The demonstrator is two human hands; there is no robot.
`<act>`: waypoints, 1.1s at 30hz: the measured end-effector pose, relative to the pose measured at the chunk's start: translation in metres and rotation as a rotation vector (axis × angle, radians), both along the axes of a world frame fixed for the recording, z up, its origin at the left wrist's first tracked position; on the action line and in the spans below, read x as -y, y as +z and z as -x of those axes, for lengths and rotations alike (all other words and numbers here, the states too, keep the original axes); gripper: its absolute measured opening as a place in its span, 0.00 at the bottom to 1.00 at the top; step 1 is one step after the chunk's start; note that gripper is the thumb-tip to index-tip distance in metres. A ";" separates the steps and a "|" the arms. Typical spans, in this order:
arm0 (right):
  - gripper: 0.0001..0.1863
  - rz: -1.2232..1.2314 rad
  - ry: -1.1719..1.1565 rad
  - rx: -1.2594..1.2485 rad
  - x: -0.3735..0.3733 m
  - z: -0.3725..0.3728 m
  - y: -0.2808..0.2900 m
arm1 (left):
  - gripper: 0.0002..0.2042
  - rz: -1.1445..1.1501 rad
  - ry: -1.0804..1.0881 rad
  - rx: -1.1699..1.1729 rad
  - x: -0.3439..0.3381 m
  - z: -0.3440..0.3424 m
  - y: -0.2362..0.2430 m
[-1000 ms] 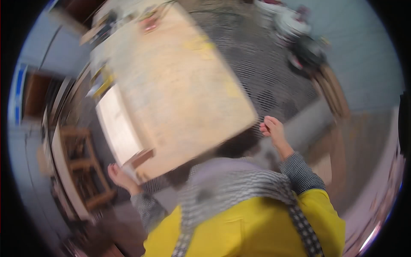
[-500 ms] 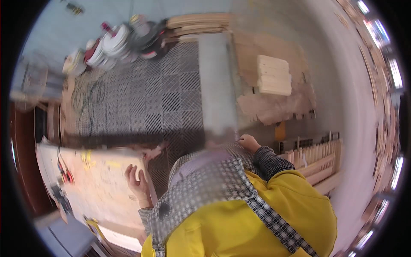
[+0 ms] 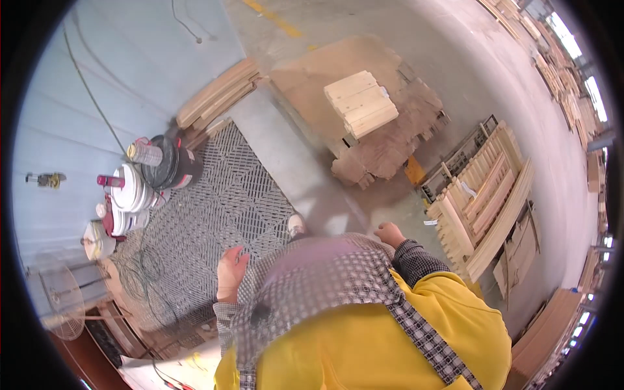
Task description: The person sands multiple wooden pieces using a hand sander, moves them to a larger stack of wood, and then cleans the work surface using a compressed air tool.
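Note:
My left hand hovers in front of my checked apron, over the dark lattice floor mat. Its fingers are loosely bent and apart, with nothing in them. On the other side of the apron, my right hand is held low with its fingers curled in. No object shows in it. A light shoe peeks out past the apron's edge. Ahead, a stack of pale wooden boards lies on a brown cardboard-covered stack.
Lidded buckets and long boards line the wall at left. A green cable lies coiled on the mat near a fan. A worktable corner shows lower left. Wooden slats are stacked at right.
My view has turned right: the worktable has slid to the lower left edge and the boards and slats show more fully. My left hand is now away from the worktable, over the mat.

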State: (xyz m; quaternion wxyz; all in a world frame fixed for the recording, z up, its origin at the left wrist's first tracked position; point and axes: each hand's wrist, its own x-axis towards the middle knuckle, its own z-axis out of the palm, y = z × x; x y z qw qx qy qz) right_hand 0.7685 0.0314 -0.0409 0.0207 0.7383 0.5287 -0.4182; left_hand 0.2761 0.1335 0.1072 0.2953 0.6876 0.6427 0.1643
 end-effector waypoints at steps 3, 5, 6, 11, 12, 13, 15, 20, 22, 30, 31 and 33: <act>0.20 -0.088 -0.181 -0.009 -0.029 0.025 -0.001 | 0.15 0.090 -0.178 0.019 -0.050 -0.002 -0.018; 0.21 -0.256 -0.134 -0.129 -0.062 0.045 0.036 | 0.16 0.161 -0.212 0.055 -0.083 -0.016 -0.022; 0.22 -0.309 -0.125 -0.169 -0.076 0.054 0.056 | 0.16 0.242 -0.225 0.094 -0.099 -0.028 -0.022; 0.21 -0.123 -0.425 -0.266 -0.093 0.044 0.094 | 0.17 0.270 -0.460 0.043 -0.186 -0.101 -0.024; 0.21 -0.129 -0.449 -0.275 -0.090 0.035 0.089 | 0.17 0.268 -0.483 0.029 -0.202 -0.116 -0.023; 0.20 -0.159 -0.520 -0.262 -0.085 0.023 0.084 | 0.17 0.267 -0.476 0.058 -0.214 -0.132 -0.022; 0.20 -0.189 -0.601 -0.256 -0.077 -0.004 0.064 | 0.17 0.311 -0.430 0.089 -0.237 -0.165 -0.013; 0.17 0.010 -0.906 -0.396 -0.099 -0.074 0.008 | 0.16 0.372 -0.309 0.117 -0.264 -0.204 -0.044; 0.17 0.028 -0.926 -0.427 -0.119 -0.099 -0.005 | 0.17 0.579 -0.116 0.275 -0.273 -0.230 -0.043; 0.17 0.084 -1.084 -0.514 -0.226 -0.156 -0.049 | 0.18 0.845 0.109 0.252 -0.333 -0.310 -0.118; 0.17 0.115 -1.117 -0.542 -0.240 -0.159 -0.061 | 0.18 0.823 0.025 0.262 -0.345 -0.322 -0.136; 0.18 0.124 -1.141 -0.571 -0.261 -0.161 -0.104 | 0.19 0.885 0.009 0.207 -0.375 -0.348 -0.184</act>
